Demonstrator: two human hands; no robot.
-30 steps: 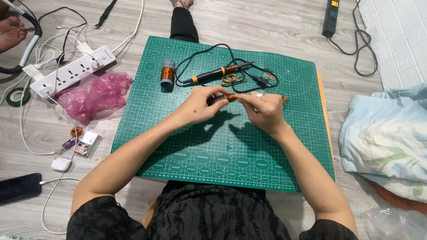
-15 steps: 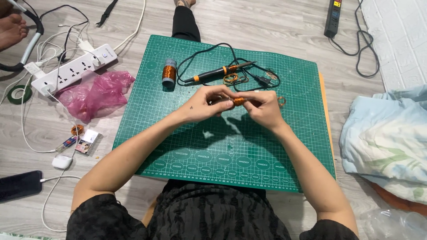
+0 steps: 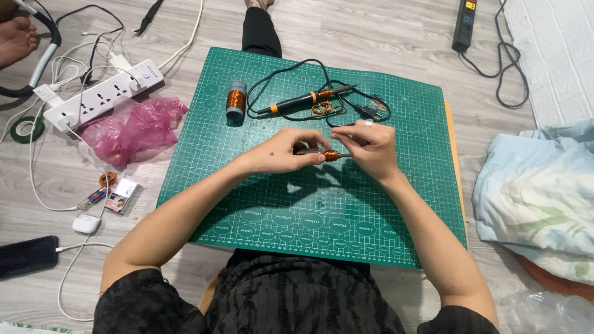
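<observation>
Over the green cutting mat (image 3: 247, 185), my left hand (image 3: 286, 150) and my right hand (image 3: 366, 146) meet on a small dark rod wound with a copper wire coil (image 3: 331, 155). The left fingers pinch the rod's left end; the right fingers pinch its right end next to the coil. A spool of copper wire (image 3: 236, 99) stands upright at the mat's far left. A black and orange soldering iron (image 3: 307, 99) lies behind my hands, its black cord looping beside it. A small loop of wire (image 3: 320, 109) rests near the iron.
A white power strip (image 3: 102, 94) with white cables and a pink plastic bag (image 3: 133, 127) lie left of the mat. A phone (image 3: 28, 255), a white charger and small parts sit at the near left. A black power strip (image 3: 464, 25) lies far right; light blue cloth (image 3: 538, 192) is at the right.
Both hands have shifted slightly on the rod, the fingers turning around the coil. The view has tilted a little. Nothing else moved.
</observation>
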